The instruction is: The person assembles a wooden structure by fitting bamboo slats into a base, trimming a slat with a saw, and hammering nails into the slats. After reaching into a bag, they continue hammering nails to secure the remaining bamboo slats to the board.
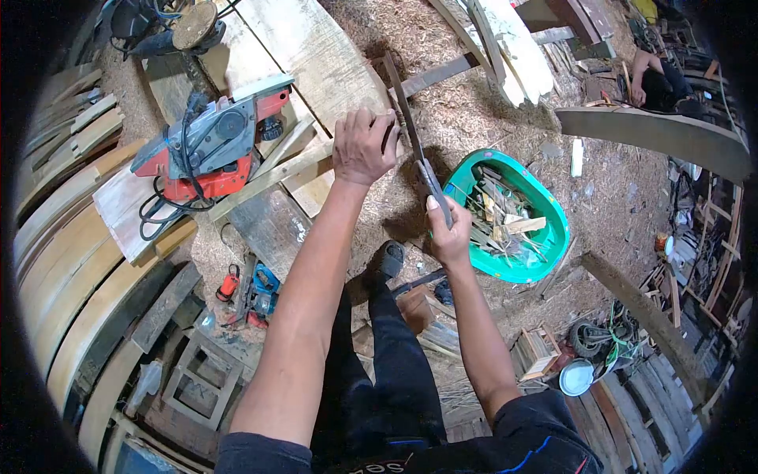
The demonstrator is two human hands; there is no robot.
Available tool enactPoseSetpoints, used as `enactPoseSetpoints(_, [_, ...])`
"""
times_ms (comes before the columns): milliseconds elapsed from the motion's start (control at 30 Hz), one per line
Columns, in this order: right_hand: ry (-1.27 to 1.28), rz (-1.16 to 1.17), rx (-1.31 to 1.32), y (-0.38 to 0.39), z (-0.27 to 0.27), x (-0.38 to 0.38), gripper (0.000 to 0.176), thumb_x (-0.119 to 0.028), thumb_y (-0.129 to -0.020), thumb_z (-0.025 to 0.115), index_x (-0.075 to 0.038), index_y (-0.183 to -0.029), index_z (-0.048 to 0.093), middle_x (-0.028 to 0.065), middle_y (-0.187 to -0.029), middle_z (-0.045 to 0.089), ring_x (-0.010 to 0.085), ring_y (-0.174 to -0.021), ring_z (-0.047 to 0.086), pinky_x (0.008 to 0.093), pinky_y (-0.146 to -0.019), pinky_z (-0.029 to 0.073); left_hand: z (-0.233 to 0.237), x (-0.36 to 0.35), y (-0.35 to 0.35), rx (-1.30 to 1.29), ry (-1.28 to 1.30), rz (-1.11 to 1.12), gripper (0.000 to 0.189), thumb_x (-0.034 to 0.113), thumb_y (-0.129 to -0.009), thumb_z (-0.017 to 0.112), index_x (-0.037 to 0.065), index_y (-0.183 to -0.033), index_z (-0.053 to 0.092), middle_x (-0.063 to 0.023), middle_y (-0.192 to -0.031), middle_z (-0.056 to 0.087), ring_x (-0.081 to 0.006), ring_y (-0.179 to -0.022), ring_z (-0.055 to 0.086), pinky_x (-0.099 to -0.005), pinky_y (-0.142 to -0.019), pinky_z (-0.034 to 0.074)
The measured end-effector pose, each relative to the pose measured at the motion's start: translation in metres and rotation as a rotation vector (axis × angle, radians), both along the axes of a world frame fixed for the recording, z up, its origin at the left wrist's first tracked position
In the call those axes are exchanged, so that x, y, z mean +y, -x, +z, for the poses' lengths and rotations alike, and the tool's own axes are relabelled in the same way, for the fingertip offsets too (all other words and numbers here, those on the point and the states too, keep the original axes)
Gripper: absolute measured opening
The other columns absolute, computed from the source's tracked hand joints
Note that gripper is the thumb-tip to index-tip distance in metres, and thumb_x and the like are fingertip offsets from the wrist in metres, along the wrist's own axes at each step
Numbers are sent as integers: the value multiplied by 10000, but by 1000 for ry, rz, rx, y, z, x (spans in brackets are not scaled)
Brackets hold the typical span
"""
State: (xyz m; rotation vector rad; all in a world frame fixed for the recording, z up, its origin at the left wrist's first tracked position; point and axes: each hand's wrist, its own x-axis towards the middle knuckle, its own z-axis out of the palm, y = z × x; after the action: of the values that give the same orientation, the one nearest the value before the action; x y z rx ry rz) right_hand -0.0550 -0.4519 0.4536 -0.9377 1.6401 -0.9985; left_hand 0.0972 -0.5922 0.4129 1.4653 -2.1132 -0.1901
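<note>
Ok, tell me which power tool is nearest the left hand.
The big red and grey one, up on the wood; the blue one lies lower in view, farther from the left hand.

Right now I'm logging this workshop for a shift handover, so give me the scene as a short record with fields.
left hand: over the end of a pale wooden strip
right hand: gripping a long-bladed tool
green tub: holding wood scraps
red-and-grey machine: left of the strip
floor: strewn with shavings

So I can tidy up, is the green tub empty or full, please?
The green tub is partly full: wood scraps lie inside, leaving some space.
</note>
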Motion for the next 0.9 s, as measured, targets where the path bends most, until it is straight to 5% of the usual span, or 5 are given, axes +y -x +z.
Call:
enactPoseSetpoints(167, [37,9,48,6,8,42,316,-229,-945,612,-30,-704,564,-42,-585,445,44,-564,390,265,-492,308,0,-6,-1,1,-4,-10,190,207,-798,708,117,-965,695,-69,-823,524,-264,-804,532,-397,-719,391])
enactPoseSetpoints(300, [-64,14,-10,2,11,-21,320,-244,-949,600,-36,-707,570,-34,-586,478,44,-571,425,252,-504,331,-2,3,-3,-7,0,-17,185,199,-796,709,118,-963,697,-63,-818,521,-261,-789,527,-394,-713,389])
enactPoseSetpoints(567, [-59,2,-29,7,-1,-15,339,-255,-948,589,-27,-700,547,-31,-573,445,63,-554,400,278,-487,315,-2,-2,0,27,-2,-20,204,184,-777,721,122,-970,693,-62,-804,504,-252,-786,519,-387,-701,381])
enactPoseSetpoints(800, [-54,-11,71,12,6,40,334,-256,-946,597,-31,-702,554,-33,-577,423,60,-556,388,282,-488,312,-2,1,-2,2,-6,-37,219,196,-779,718,123,-985,691,-61,-812,508,-246,-797,519,-383,-706,381])
enactPoseSetpoints(900, [-73,21,16,6,3,-4,328,-239,-948,596,-29,-700,554,-35,-580,430,62,-552,378,280,-486,305,-3,0,-2,6,7,-42,222,197,-785,714,124,-995,693,-57,-809,505,-246,-795,517,-383,-708,380])
